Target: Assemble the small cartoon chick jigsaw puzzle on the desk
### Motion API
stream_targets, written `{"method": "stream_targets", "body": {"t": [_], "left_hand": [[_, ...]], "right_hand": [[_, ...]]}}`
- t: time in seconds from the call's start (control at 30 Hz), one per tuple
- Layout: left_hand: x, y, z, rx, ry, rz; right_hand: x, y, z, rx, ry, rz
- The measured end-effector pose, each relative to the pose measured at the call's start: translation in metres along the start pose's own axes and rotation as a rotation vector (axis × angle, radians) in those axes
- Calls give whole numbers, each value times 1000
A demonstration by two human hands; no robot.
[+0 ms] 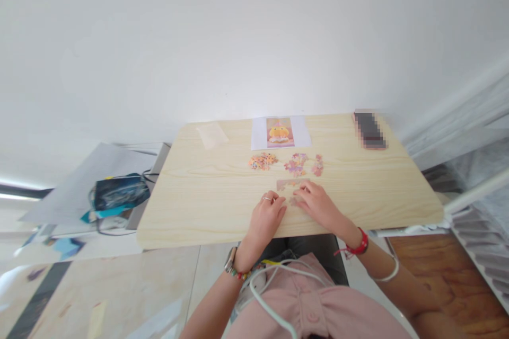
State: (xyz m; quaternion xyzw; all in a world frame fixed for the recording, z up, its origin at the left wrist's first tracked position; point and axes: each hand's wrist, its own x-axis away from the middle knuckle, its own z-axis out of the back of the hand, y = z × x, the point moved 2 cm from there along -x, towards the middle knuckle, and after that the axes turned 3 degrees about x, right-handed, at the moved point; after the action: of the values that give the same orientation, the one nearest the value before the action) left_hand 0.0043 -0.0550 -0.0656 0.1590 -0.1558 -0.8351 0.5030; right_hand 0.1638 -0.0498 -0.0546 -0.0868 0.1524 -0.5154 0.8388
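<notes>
My left hand (pixel 267 217) rests near the table's front edge, its fingers curled together; anything in them is hidden. My right hand (pixel 318 204) is bent over some small jigsaw puzzle pieces (pixel 294 201), thumb and fingertips closed on them. Just beyond both hands lies a joined strip of puzzle (pixel 284 184), partly covered by my right fingers. Farther back are loose pieces in three groups: an orange pile (pixel 262 161), a purple and pink pile (pixel 296 163) and a smaller pinkish pile (pixel 317 165).
Behind the piles, a white sheet with a printed yellow figure (pixel 279 132) lies against the wall. A translucent bag (pixel 212 135) is at the table's back left, a phone (pixel 369 130) at the back right. Left of the table (pixel 191 206) sits a dark bag (pixel 121 193). A pale cable (pixel 258 296) crosses my lap.
</notes>
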Motion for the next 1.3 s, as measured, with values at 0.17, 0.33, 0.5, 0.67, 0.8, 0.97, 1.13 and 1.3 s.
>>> {"method": "stream_targets", "body": {"t": [0.17, 0.33, 0.5, 0.67, 0.8, 0.97, 1.13, 1.3], "left_hand": [[-8, 8, -11, 21, -50, 22], [-17, 13, -11, 18, -93, -30], [-35, 25, -14, -29, -109, -97], [-52, 30, -26, -105, -59, -138], [-55, 29, -35, -148, -26, -187], [-52, 29, -37, -196, -4, -202], [-50, 30, -33, -215, -21, -204], [-49, 33, -30, -229, -50, -185]], "right_hand": [[-4, 5, -3, -11, -49, 94], [5, 15, -7, 67, -37, 131], [12, 35, 0, 74, 23, 116], [9, 50, 3, 88, 48, 87], [7, 54, 3, 88, 46, 88], [8, 52, 4, 77, 72, 74], [10, 51, 3, 33, 127, 60], [13, 51, -1, 23, 144, 67]]}}
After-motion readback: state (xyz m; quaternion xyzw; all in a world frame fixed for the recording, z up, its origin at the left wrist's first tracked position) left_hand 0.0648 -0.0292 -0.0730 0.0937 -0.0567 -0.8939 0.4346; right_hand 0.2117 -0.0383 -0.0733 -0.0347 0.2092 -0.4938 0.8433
